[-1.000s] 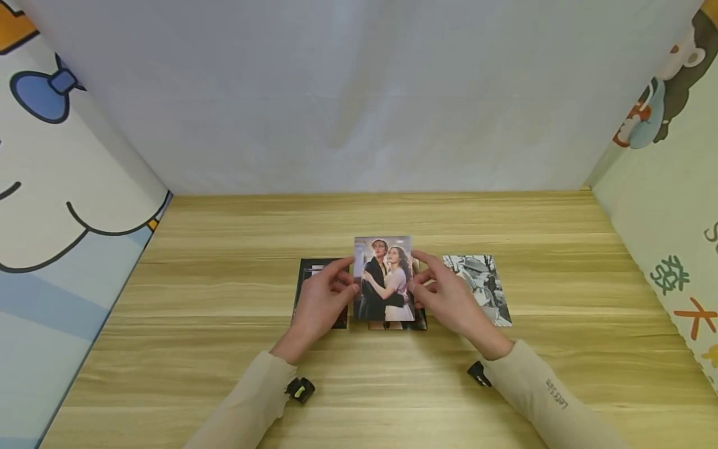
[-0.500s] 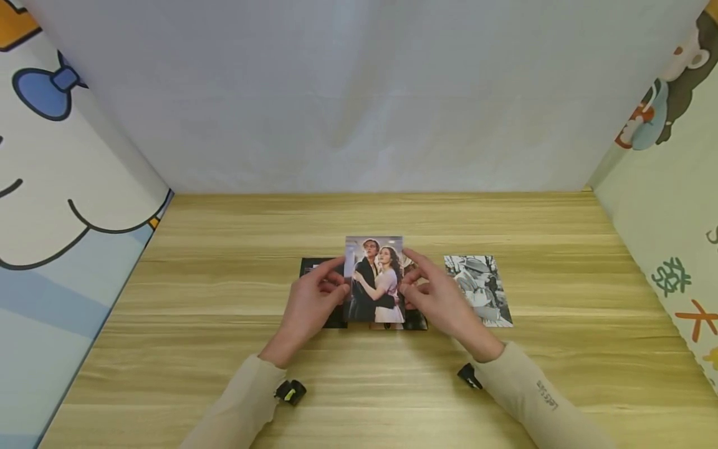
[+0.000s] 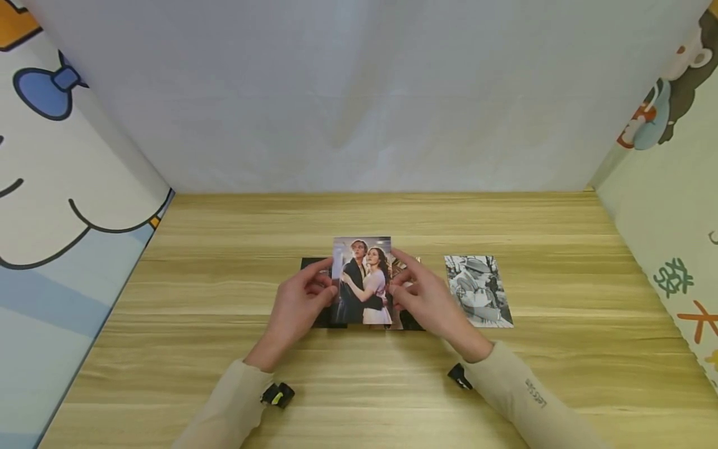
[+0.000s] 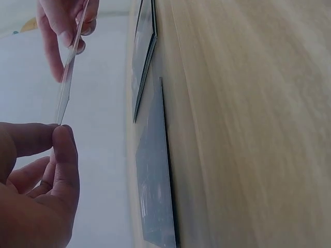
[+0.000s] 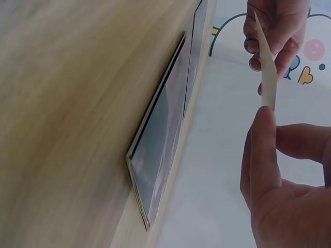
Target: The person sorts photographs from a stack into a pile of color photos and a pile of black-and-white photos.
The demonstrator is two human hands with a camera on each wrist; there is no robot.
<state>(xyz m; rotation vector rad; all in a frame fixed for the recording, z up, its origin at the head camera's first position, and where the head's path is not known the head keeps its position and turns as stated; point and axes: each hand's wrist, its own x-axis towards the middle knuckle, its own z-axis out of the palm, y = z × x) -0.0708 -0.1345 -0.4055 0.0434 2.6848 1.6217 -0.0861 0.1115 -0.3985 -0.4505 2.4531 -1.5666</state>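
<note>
A colour photo card [image 3: 363, 280] of an embracing couple is held above the table. My left hand [image 3: 300, 299] pinches its left edge between thumb and fingers. On the opposite edge, my right hand [image 3: 429, 302] pinches it the same way. Both wrist views show the card edge-on, apart from the tabletop. Beneath it, partly covered, lie a dark card [image 3: 310, 265] on the left and a small stack of cards [image 3: 412, 322] in the middle; the layered edges of that stack [image 5: 160, 134] show in the right wrist view.
A black-and-white photo card [image 3: 479, 291] lies to the right on the wooden table [image 3: 359, 399]. A pale wall [image 3: 359, 100] stands at the back. Panels with cartoon prints close off the left side [image 3: 62, 168] and the right side [image 3: 662, 212].
Both hands have shifted left together with the couple photo card, which now covers more of the dark card and less of the middle stack. The cards on the table stay put.
</note>
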